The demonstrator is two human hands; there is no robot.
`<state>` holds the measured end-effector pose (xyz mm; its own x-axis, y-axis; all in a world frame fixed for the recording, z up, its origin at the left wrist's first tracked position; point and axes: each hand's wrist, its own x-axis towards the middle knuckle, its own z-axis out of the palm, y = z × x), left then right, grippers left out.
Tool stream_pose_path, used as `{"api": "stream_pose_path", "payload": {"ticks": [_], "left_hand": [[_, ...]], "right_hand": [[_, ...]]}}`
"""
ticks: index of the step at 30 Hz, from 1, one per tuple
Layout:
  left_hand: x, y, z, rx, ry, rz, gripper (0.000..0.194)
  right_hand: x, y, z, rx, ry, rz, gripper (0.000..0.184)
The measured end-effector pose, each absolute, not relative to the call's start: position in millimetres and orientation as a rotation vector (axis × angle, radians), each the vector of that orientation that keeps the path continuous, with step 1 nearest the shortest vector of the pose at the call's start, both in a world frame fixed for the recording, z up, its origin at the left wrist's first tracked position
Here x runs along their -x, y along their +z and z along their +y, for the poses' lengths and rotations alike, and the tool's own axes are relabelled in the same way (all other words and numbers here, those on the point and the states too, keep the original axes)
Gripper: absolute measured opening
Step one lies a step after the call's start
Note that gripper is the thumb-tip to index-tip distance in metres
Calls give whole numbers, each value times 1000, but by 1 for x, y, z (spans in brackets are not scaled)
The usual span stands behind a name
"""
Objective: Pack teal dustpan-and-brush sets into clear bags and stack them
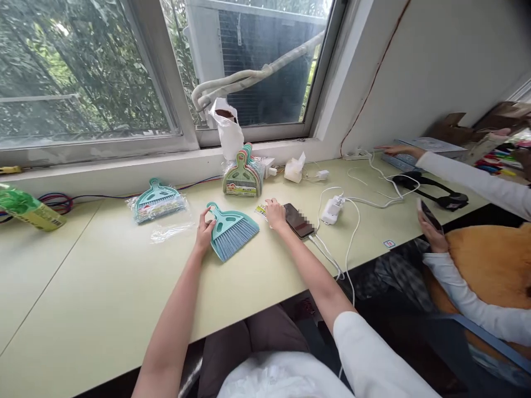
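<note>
My left hand [204, 229] grips the left edge of a small teal hand broom [231, 232] with blue bristles that lies flat on the pale yellow-green table [103, 287]. My right hand [275, 213] rests knuckles-up with curled fingers on a small printed label [261, 209], just left of a dark phone [298, 220]. Behind them a stack of coloured mini dustpans [244, 177] leans by the window sill. A bagged teal dustpan-and-broom set [157, 202] and an empty clear bag [171, 229] lie to the left.
White chargers [333, 210] and cables [352, 243] trail across the table's right part. A green bottle [29, 209] lies at far left. On the right a seated person in white sleeves holds a phone [429, 216] and reaches towards a power strip [359, 154].
</note>
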<state>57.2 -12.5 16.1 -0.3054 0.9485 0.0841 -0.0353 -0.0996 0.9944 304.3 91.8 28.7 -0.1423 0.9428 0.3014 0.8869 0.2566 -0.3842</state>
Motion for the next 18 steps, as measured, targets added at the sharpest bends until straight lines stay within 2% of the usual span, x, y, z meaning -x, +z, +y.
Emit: {"api": "stream_pose_path", "payload": {"ticks": [4, 7, 9, 12, 18], "left_hand": [[-58, 16, -14, -1150, 1529, 1376, 73], [-61, 17, -17, -1193, 1486, 1387, 72], [-63, 18, -19, -1219, 1459, 1407, 71], [-65, 18, -20, -1238, 1471, 1449, 72], [-61, 13, -16, -1300, 1470, 1529, 77]], "right_hand": [[-285, 39, 70, 1543, -12, -2073, 35], [-253, 38, 45, 1386, 58, -2246, 27], [-233, 36, 32, 1339, 62, -2332, 29], [-213, 37, 19, 1309, -22, -2283, 34], [-202, 37, 14, 1329, -11, -2287, 26]]}}
